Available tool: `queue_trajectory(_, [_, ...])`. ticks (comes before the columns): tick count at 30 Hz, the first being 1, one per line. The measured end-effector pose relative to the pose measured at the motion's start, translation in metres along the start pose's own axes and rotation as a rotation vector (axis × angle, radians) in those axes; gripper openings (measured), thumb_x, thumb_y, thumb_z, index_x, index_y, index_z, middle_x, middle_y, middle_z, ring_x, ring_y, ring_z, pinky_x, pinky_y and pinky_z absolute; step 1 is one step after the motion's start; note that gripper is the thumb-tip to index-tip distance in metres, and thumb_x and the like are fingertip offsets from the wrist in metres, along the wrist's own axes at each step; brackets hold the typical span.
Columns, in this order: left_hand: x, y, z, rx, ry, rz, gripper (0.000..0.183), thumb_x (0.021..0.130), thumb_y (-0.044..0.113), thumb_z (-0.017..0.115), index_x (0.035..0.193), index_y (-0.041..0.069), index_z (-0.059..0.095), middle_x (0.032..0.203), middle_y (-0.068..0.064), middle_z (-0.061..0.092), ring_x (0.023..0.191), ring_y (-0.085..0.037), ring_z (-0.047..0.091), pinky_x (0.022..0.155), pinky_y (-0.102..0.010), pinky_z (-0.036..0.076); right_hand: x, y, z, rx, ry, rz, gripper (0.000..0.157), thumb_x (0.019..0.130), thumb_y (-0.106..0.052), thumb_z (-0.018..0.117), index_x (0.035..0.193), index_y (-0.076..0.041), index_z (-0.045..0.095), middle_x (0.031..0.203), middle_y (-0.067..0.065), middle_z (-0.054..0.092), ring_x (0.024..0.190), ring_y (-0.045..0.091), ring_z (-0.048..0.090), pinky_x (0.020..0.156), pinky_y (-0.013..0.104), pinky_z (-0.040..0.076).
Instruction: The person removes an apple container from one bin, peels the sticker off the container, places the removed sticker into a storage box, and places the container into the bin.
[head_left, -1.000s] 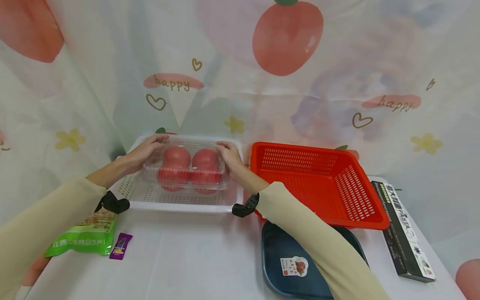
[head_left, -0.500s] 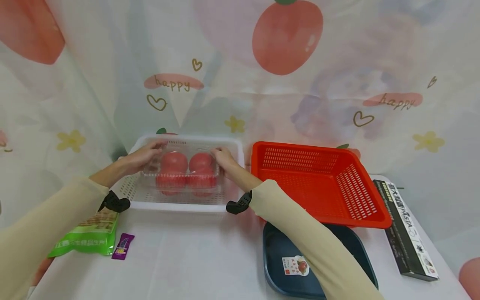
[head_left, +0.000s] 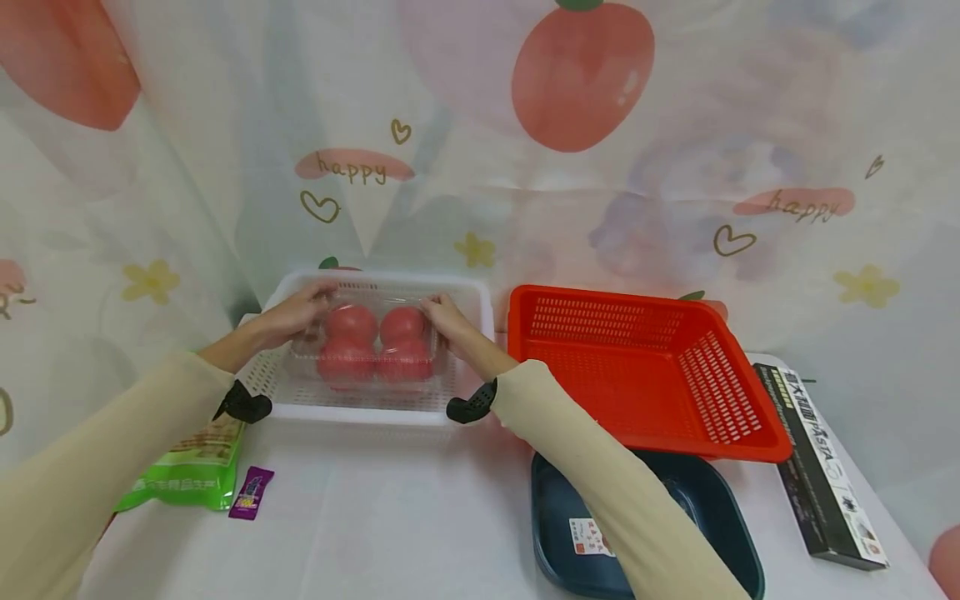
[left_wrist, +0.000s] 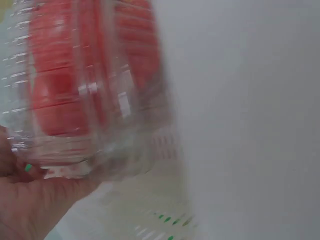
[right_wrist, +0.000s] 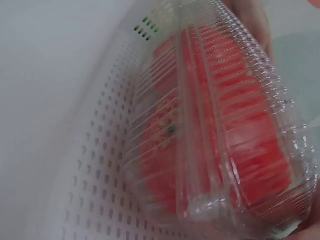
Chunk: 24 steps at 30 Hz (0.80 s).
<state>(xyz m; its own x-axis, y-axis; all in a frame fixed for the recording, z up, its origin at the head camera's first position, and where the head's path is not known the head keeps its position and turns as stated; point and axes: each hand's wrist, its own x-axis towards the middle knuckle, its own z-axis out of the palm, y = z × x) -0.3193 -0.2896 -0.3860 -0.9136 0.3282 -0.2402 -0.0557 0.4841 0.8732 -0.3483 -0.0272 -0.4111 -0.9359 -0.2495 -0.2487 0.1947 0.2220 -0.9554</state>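
Observation:
A clear plastic clamshell box (head_left: 375, 358) holds several red tomatoes (head_left: 351, 327). My left hand (head_left: 291, 317) grips its left end, and my right hand (head_left: 448, 320) grips the opposite end. Beneath and around the box is a white perforated basket (head_left: 360, 415). In the left wrist view the thumb (left_wrist: 55, 197) lies along the end of the box. The right wrist view shows the ribbed wall of the box (right_wrist: 200, 207) close above the basket's holes. Whether the box touches the basket floor, I cannot tell.
Right of the white basket stands a red basket (head_left: 615, 408), with a dark blue tray (head_left: 555, 575) in front, partly under my right sleeve. A black-and-white pasta box (head_left: 825, 475) lies far right. A green bag (head_left: 195, 479) and a small purple packet (head_left: 252, 493) lie front left.
Both hands have lowered the box of tomatoes slightly into the white basket over the last second. In the latest half second it has hardly moved; the head view has shifted a little.

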Motion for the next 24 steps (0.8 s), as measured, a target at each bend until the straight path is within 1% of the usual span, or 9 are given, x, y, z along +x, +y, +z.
queue_trajectory(5, [0.002,0.001,0.005,0.022,0.001,-0.045,0.055,0.101,0.010,0.022,0.153,-0.002,0.005,0.153,-0.028,0.014,0.121,-0.039,0.032,0.082,-0.038,0.046,0.000,-0.001,-0.002,-0.061,0.010,0.008,0.034,0.102,-0.023,0.039,0.129,-0.001,0.041,0.135,0.017,0.042,0.110,0.021,0.041,0.085,0.030,0.036])
queue_trajectory(10, [0.003,0.004,0.005,0.038,0.004,-0.061,0.056,0.101,0.011,0.023,0.153,-0.001,0.004,0.154,-0.028,0.013,0.116,-0.039,0.035,0.083,-0.042,0.046,0.000,-0.006,0.000,-0.105,0.039,0.053,0.037,0.103,-0.026,0.040,0.132,-0.003,0.040,0.139,0.015,0.042,0.126,0.024,0.041,0.104,0.037,0.038])
queue_trajectory(12, [0.003,0.005,0.005,0.059,0.004,-0.072,0.057,0.101,0.011,0.023,0.153,0.000,0.003,0.155,-0.028,0.012,0.105,-0.036,0.040,0.080,-0.041,0.047,0.023,0.006,0.000,-0.122,0.062,0.055,0.037,0.102,-0.026,0.041,0.131,-0.003,0.041,0.137,0.014,0.045,0.128,0.024,0.042,0.107,0.038,0.037])
queue_trajectory(15, [0.004,0.006,0.006,0.098,0.009,-0.078,0.058,0.100,0.011,0.023,0.153,-0.001,0.003,0.156,-0.029,0.010,0.097,-0.034,0.041,0.076,-0.042,0.048,0.076,0.039,-0.003,-0.134,0.086,0.028,0.034,0.098,-0.027,0.047,0.124,-0.006,0.047,0.124,0.008,0.051,0.113,0.020,0.049,0.092,0.034,0.044])
queue_trajectory(17, [0.005,0.006,0.007,0.115,0.018,-0.082,0.058,0.100,0.012,0.024,0.153,-0.001,0.003,0.157,-0.029,0.007,0.107,-0.039,0.041,0.079,-0.047,0.049,0.119,0.066,-0.004,-0.124,0.099,0.018,0.029,0.097,-0.025,0.046,0.119,-0.007,0.048,0.115,0.006,0.052,0.099,0.019,0.050,0.078,0.033,0.045])
queue_trajectory(18, [0.005,0.007,0.007,0.120,0.020,-0.084,0.058,0.100,0.012,0.024,0.153,-0.001,0.003,0.157,-0.029,0.007,0.110,-0.042,0.040,0.081,-0.050,0.049,0.130,0.073,-0.004,-0.126,0.102,0.021,0.028,0.096,-0.025,0.045,0.117,-0.007,0.048,0.110,0.006,0.051,0.091,0.018,0.049,0.071,0.033,0.044])
queue_trajectory(19, [0.004,0.007,0.008,0.128,0.022,-0.087,0.058,0.100,0.012,0.024,0.153,-0.001,0.003,0.157,-0.029,0.007,0.118,-0.043,0.035,0.083,-0.052,0.048,0.136,0.078,-0.004,-0.125,0.102,0.020,0.024,0.095,-0.024,0.044,0.112,-0.008,0.049,0.103,0.005,0.050,0.081,0.018,0.047,0.062,0.032,0.041])
queue_trajectory(22, [0.004,0.008,0.008,0.142,0.027,-0.094,0.057,0.101,0.012,0.024,0.152,-0.001,0.004,0.156,-0.030,0.008,0.125,-0.046,0.030,0.083,-0.053,0.047,0.124,0.069,-0.001,-0.154,0.111,0.053,0.020,0.097,-0.024,0.039,0.102,-0.008,0.050,0.092,0.005,0.048,0.061,0.017,0.038,0.051,0.031,0.035])
queue_trajectory(24, [0.003,0.009,0.009,0.158,0.034,-0.082,0.056,0.100,0.010,0.024,0.152,-0.003,0.005,0.154,-0.032,0.011,0.126,-0.048,0.031,0.084,-0.053,0.045,0.108,0.060,-0.002,-0.153,0.092,0.047,0.023,0.099,-0.028,0.042,0.103,-0.008,0.051,0.093,0.005,0.049,0.062,0.016,0.040,0.054,0.030,0.037])
